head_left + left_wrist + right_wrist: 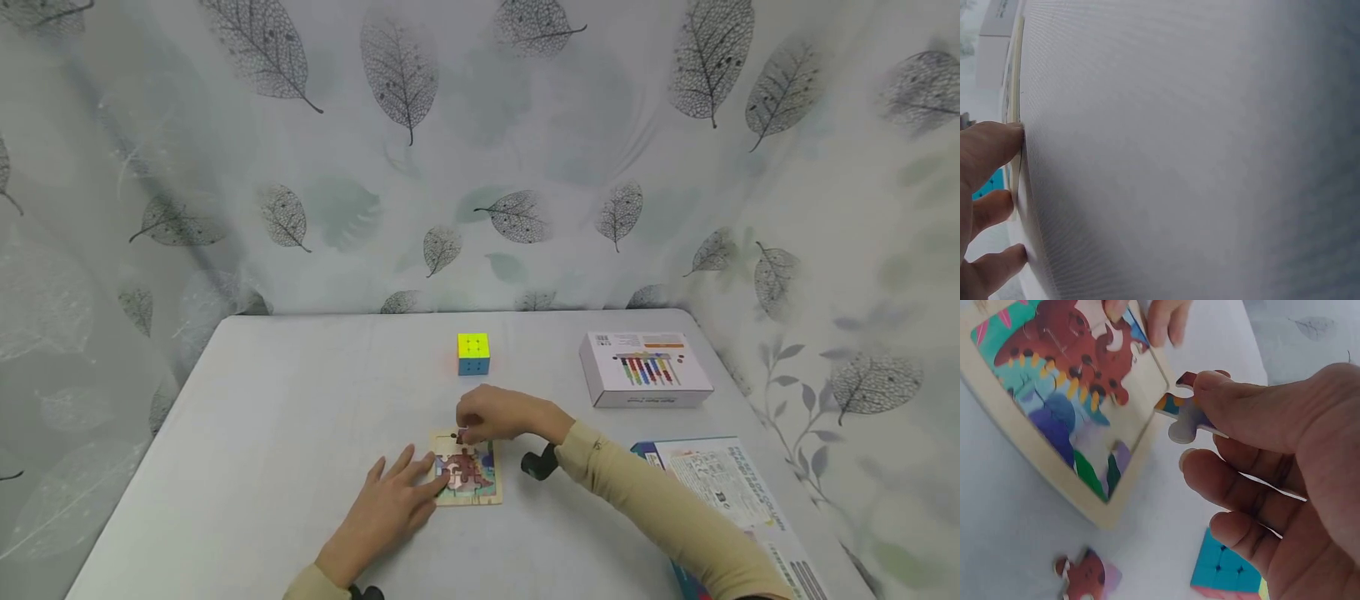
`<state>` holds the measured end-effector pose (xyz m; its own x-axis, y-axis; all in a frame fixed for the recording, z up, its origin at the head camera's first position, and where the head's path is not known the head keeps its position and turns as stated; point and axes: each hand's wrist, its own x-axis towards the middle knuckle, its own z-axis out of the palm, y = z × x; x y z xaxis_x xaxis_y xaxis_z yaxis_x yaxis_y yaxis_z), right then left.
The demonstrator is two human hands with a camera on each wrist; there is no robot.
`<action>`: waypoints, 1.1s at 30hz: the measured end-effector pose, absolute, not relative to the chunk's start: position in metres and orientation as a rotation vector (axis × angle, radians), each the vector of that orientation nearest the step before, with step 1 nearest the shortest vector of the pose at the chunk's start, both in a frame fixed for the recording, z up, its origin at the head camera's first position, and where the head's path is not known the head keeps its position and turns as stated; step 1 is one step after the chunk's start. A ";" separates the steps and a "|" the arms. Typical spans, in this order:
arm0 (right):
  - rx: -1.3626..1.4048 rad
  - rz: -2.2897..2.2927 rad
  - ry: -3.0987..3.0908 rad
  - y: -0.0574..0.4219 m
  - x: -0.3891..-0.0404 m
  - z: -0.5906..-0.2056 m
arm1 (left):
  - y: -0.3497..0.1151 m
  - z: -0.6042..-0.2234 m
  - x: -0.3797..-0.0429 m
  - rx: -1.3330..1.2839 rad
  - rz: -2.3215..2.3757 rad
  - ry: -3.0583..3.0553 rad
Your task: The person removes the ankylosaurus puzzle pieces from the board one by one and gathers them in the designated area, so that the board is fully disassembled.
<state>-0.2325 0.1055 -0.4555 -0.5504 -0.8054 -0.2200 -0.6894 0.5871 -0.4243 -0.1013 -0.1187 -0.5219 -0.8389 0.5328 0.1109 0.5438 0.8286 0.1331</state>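
A wooden jigsaw puzzle (480, 502) with a reddish-brown dinosaur picture lies flat on the white table, part of its tray bare in the right wrist view. My right hand (502, 412) is over its far edge. Between thumb and index finger it pinches a puzzle piece (1185, 422), raised off the tray, with teal, orange and pale purple on it. My left hand (386, 504) rests at the puzzle's left side, fingers spread and fairly straight, touching its frame and pieces. One loose brown-and-purple puzzle piece (1087, 575) lies outside the tray in the right wrist view.
A puzzle cube (473, 365), yellow on top, stands beyond the puzzle. At the back right sits a white box (645, 371) with colourful bars printed on it. A larger flat box (731, 492) lies at the right edge, partly under my right forearm.
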 end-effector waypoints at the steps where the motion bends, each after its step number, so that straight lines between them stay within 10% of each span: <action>1: -1.184 -0.421 2.429 0.108 -0.233 -0.454 | -0.119 -0.522 -0.101 -0.861 -0.247 -2.945; 33: -0.730 -0.241 2.515 0.197 -0.256 -0.466 | -0.118 -0.523 -0.101 -0.844 -0.310 -2.945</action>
<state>-0.2562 0.1974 -0.4662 -0.7279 -0.5416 -0.4206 -0.4518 0.8402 -0.2999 -0.1014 -0.1179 -0.5231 -0.8478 0.5178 0.1148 0.5303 0.8295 0.1752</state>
